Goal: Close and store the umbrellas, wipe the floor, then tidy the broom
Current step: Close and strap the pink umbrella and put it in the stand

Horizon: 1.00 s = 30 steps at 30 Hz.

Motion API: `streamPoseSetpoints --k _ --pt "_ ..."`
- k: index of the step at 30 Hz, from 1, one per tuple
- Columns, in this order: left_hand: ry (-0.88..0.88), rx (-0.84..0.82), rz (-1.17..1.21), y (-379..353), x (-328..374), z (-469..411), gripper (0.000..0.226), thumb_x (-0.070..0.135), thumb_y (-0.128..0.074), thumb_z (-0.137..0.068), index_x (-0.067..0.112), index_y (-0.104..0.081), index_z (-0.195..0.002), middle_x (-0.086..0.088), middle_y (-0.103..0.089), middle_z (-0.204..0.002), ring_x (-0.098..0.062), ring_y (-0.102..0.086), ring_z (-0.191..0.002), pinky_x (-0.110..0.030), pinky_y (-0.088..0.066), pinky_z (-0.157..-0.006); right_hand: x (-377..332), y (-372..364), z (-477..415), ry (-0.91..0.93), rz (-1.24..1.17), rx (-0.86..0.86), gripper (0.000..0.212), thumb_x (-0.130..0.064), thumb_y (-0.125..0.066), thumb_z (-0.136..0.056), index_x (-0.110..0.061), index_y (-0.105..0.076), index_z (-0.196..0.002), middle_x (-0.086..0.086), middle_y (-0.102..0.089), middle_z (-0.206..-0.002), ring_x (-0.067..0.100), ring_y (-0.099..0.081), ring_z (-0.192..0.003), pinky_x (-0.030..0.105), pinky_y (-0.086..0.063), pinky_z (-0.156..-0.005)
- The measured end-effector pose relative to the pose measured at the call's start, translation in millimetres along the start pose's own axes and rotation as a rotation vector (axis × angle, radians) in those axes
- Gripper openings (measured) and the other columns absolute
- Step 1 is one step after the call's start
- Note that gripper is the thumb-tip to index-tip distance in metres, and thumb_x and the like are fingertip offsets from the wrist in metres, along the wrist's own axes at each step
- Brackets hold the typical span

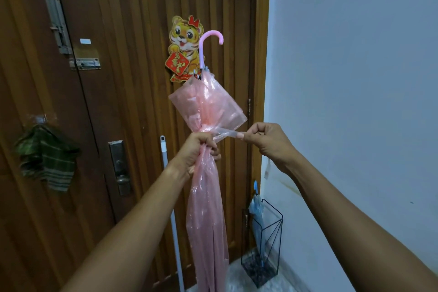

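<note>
Ribbed dark-brown wooden door [132, 78] panels fill the background, met on the right by a smooth pale wall [355, 78]. A glossy cardboard tiger decoration [183, 47] is stuck to the door, a metal latch [84, 63] and a lever lock plate [119, 167] are fixed at the left, and a checked green cloth [46, 156] hangs limp from a hook.

A pink umbrella [206, 197] of thin, translucent, crinkled plastic is held upright in front of the door, its curved pink handle [209, 42] at the top. Its canopy is gathered tight at mid-length and flares loosely above. The left hand [201, 152] is clenched around the gathered canopy, arm extended forward and upward. The right hand [267, 140] is raised at the same height, its grip pinched on a narrow clear strap [226, 134] that is stretched sideways from the umbrella's waist.

A white pole [169, 197], seemingly the broom's, is leaned against the door behind the left forearm. On the pale speckled floor [237, 282] by the wall, a black wire umbrella stand [267, 244] is seen, with a folded blue umbrella [257, 208] stood inside it.
</note>
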<state>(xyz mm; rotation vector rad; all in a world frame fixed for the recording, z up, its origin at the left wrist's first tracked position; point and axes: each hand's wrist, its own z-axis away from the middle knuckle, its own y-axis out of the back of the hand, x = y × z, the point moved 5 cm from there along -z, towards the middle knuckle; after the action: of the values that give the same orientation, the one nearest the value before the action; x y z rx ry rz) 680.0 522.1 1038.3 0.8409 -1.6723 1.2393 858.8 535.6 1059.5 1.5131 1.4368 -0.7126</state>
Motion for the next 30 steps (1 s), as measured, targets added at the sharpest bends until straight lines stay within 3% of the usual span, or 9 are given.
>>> streamPoseSetpoints --k 6,11,16,18,20,23,25,28,30 --pt "0.130 -0.384 0.151 -26 -4 8 0.037 0.003 -0.061 -0.057 0.008 -0.049 -0.091 0.004 -0.037 -0.058 -0.008 -0.044 -0.042 -0.023 -0.042 -0.050 10 -19 1 -0.052 -0.107 -0.137 0.029 -0.039 -0.074 -0.086 -0.019 -0.062 -0.070 -0.010 -0.046 -0.052 0.004 -0.039 -0.047 0.018 -0.031 -0.048" --pt "0.257 -0.570 0.193 -39 -15 13 0.024 0.003 -0.056 -0.060 0.010 -0.047 -0.080 -0.002 -0.054 -0.061 -0.015 -0.056 -0.054 -0.027 -0.048 -0.060 8 -24 -5 -0.099 -0.338 -0.309 0.057 -0.050 -0.086 -0.066 -0.008 -0.058 -0.093 -0.002 -0.045 -0.059 0.009 -0.037 -0.050 0.022 -0.030 -0.050" --pt "0.265 -0.634 0.154 -50 -19 16 0.023 0.004 -0.053 -0.058 0.001 -0.055 -0.080 -0.014 -0.061 -0.068 -0.030 -0.061 -0.074 -0.039 -0.053 -0.080 2 -28 -1 -0.138 -0.554 -0.480 0.041 -0.026 -0.083 -0.075 -0.009 -0.050 -0.092 -0.004 -0.049 -0.049 0.002 -0.041 -0.037 0.013 -0.034 -0.036" --pt "0.215 -0.605 0.039 -45 -14 17 0.028 0.006 -0.050 -0.065 -0.007 -0.062 -0.087 -0.021 -0.067 -0.078 -0.036 -0.065 -0.082 -0.046 -0.052 -0.088 -7 -28 3 -0.100 -0.552 -0.433 0.017 -0.002 -0.060 -0.093 -0.008 -0.045 -0.085 -0.005 -0.056 -0.048 0.001 -0.048 -0.036 0.013 -0.039 -0.036" --pt "0.173 -0.489 -0.151 -31 -16 15 0.039 0.016 -0.051 -0.082 -0.013 -0.063 -0.105 -0.029 -0.068 -0.098 -0.041 -0.067 -0.095 -0.052 -0.051 -0.095 -12 -25 3 -0.060 -0.511 -0.355 0.029 0.008 -0.050 -0.096 -0.010 -0.041 -0.075 -0.007 -0.056 -0.049 0.002 -0.049 -0.038 0.014 -0.038 -0.036" --pt "0.090 -0.178 -0.368 -6 -21 8 0.053 0.040 -0.064 -0.091 0.002 -0.059 -0.127 -0.019 -0.069 -0.115 -0.031 -0.069 -0.104 -0.049 -0.052 -0.098 -6 -9 -7 0.025 -0.364 -0.144 0.036 -0.001 -0.070 -0.088 -0.015 -0.044 -0.068 -0.007 -0.055 -0.053 0.006 -0.050 -0.047 0.017 -0.040 -0.045" --pt "-0.059 0.036 -0.427 1 -23 6 0.054 0.045 -0.068 -0.090 0.014 -0.057 -0.133 -0.001 -0.075 -0.107 -0.014 -0.073 -0.095 -0.035 -0.059 -0.083 1 -3 -10 0.081 -0.146 0.058 0.036 -0.007 -0.078 -0.083 -0.015 -0.047 -0.066 -0.005 -0.055 -0.056 0.010 -0.053 -0.056 0.023 -0.048 -0.056" --pt "-0.177 0.136 -0.445 -7 -37 7 0.030 0.020 -0.060 -0.097 0.021 -0.058 -0.126 -0.001 -0.072 -0.114 -0.015 -0.070 -0.103 -0.027 -0.057 -0.082 10 -11 -2 0.137 0.065 0.262 0.035 -0.015 -0.082 -0.080 -0.014 -0.050 -0.065 0.006 -0.055 -0.061 0.018 -0.052 -0.060 0.043 -0.051 -0.060" --pt "-0.205 0.107 -0.531 -16 -48 8 0.042 0.006 -0.064 -0.091 0.025 -0.049 -0.125 0.000 -0.064 -0.121 -0.015 -0.064 -0.112 -0.023 -0.055 -0.081 15 -16 2 0.121 0.105 0.275 0.033 -0.017 -0.081 -0.081 -0.014 -0.053 -0.065 0.009 -0.059 -0.064 0.022 -0.059 -0.061 0.047 -0.057 -0.066"
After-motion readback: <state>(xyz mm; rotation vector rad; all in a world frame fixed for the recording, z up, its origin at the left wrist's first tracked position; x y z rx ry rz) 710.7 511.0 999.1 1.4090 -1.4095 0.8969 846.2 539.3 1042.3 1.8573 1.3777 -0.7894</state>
